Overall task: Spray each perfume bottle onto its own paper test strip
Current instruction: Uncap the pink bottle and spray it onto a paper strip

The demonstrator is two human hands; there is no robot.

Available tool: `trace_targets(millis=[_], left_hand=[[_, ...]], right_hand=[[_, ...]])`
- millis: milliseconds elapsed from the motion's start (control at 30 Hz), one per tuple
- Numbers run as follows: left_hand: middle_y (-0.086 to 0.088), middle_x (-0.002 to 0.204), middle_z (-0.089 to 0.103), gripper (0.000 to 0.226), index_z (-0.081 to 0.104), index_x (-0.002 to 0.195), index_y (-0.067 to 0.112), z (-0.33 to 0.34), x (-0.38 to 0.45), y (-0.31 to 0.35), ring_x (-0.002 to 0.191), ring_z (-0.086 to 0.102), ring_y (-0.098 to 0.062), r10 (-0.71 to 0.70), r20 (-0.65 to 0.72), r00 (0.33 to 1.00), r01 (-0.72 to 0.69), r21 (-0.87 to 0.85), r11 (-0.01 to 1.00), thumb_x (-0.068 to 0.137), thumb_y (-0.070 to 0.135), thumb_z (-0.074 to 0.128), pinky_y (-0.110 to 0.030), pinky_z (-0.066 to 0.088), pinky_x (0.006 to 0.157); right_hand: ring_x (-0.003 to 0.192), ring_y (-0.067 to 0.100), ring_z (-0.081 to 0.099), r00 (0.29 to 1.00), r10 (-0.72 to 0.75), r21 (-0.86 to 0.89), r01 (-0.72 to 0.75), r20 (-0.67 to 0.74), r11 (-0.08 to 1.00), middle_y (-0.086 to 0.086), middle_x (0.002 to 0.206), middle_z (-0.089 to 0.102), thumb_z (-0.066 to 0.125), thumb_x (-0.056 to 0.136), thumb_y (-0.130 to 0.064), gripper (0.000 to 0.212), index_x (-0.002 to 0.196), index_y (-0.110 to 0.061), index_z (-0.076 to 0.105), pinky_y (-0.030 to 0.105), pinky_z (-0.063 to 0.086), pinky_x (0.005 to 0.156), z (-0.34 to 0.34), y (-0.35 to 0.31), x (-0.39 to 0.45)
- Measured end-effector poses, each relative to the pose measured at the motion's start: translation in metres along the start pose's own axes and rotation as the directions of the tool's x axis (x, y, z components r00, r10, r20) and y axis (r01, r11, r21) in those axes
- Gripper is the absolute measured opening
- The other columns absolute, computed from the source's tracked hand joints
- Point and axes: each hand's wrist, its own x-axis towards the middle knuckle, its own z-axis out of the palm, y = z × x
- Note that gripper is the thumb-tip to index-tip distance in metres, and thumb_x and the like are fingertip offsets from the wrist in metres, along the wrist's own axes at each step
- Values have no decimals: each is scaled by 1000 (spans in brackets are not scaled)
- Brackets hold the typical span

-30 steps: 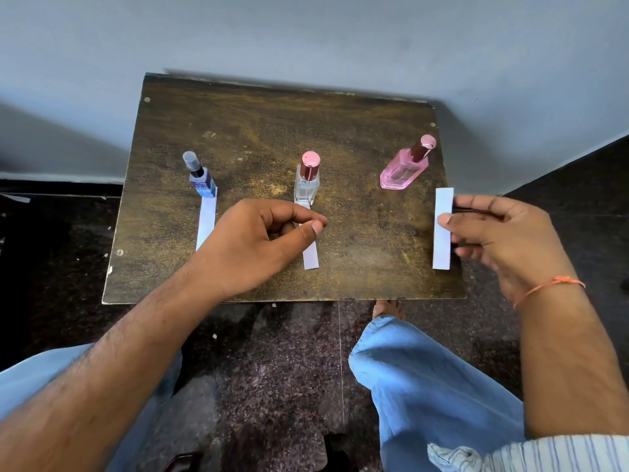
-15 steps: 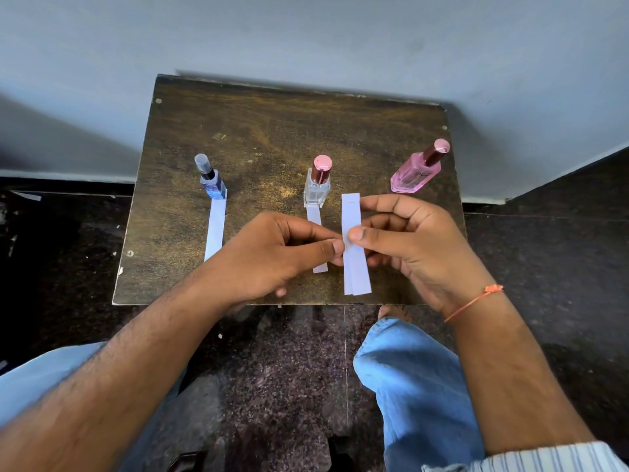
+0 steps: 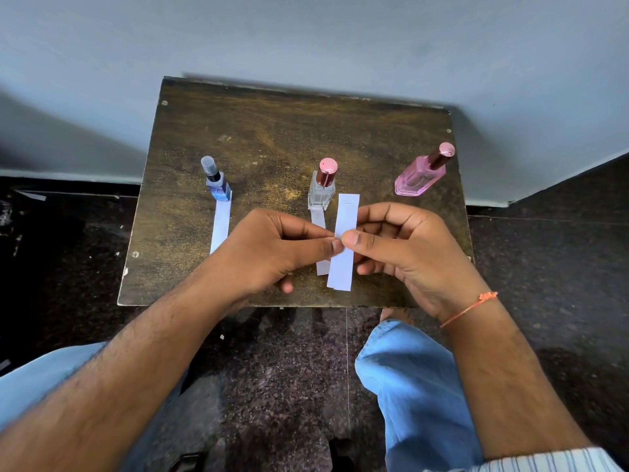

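A loose paper strip point(image 3: 344, 243) is pinched between thumbs and forefingers of the left hand point(image 3: 272, 250) and right hand point(image 3: 405, 247), held above the table point(image 3: 272, 131), just beside the clear bottle point(image 3: 321, 190). The pink bottle point(image 3: 420, 175) is without a strip. A stuck second sheet may go unseparated; the clear bottle may be knocked.

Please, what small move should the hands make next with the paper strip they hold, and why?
Probably carry the held strip right and lay it before the pink bottle. The blue bottle and clear bottle each already have a strip lying in front; the pink one has none. Both the left hand and right hand pinch the strip near its middle.
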Motion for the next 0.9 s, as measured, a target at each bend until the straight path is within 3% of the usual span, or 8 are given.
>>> trace_targets(millis=[100, 200, 400, 467, 567, 700, 800, 900], left_hand=[[0, 100, 87, 34, 91, 96, 30, -1, -1, 2, 73, 62, -14, 3, 1, 1000, -3, 8, 1000, 72, 54, 89, -19, 48, 46], [-3, 93, 86, 36, 91, 92, 29, 0, -1, 3, 73, 58, -18, 1, -8, 1000, -1, 18, 1000, 67, 55, 91, -20, 47, 46], [1, 81, 83, 36, 91, 88, 31, -1, 0, 5, 62, 51, -19, 16, 4, 1000, -16, 42, 999, 64, 57, 92, -19, 44, 43], [-7, 82, 83, 36, 91, 89, 31, -2, 1, 4, 60, 50, -19, 43, -6, 999, -43, 49, 998, 65, 58, 91, -20, 44, 43], [-16, 82, 81, 31, 90, 90, 34, -4, 1, 4, 57, 49, -23, 100, -36, 994, -96, 106, 990, 70, 58, 90, -22, 46, 43], [3, 75, 80, 20, 88, 89, 32, -7, 1, 2, 56, 56, -8, 167, -56, 984, -155, 170, 973, 79, 50, 90, -18, 47, 47], [25, 65, 72, 11, 82, 84, 26, -6, 1, -2, 49, 56, 10, 256, -59, 965, -220, 352, 910, 90, 29, 91, -2, 39, 51], [34, 59, 63, 17, 76, 82, 28, -2, -2, -3, 47, 54, 14, 307, -67, 949, -233, 504, 831, 91, 19, 87, 1, 34, 48]], right_hand=[[76, 13, 76, 1000, -6, -1, 6, 12, 1000, 9, 91, 86, 95, 64, -33, 38, 98, -17, 86, 25, 64, 63, 1, -1, -2], [76, 20, 74, 1000, -5, -9, 5, 19, 1000, 11, 88, 85, 94, 67, -32, 31, 93, -18, 88, 26, 64, 63, 1, -1, -1], [85, 38, 71, 1000, 11, -15, -12, -19, 1000, 14, 89, 83, 97, 59, -41, 41, 91, -17, 87, 36, 61, 68, -1, 0, -1], [85, 34, 77, 1000, 10, -8, -10, -13, 1000, 15, 92, 85, 96, 60, -39, 45, 95, -14, 86, 38, 63, 70, -2, -1, -1], [82, 19, 82, 1000, -5, 0, 5, 2, 1000, 10, 90, 86, 94, 65, -31, 47, 104, -8, 82, 29, 66, 65, -4, -2, -2], [78, 12, 79, 1000, 0, -5, 0, -3, 1000, 5, 85, 84, 93, 63, -30, 52, 109, -8, 81, 25, 63, 63, -5, -3, -1], [71, 11, 75, 1000, 19, 11, -19, 5, 1000, 2, 78, 81, 95, 58, -32, 61, 113, -10, 80, 23, 61, 60, -4, -4, -2], [66, 14, 74, 999, 25, 42, -26, 24, 999, 3, 75, 79, 96, 57, -30, 63, 115, -15, 78, 23, 59, 57, -2, -5, -3]])
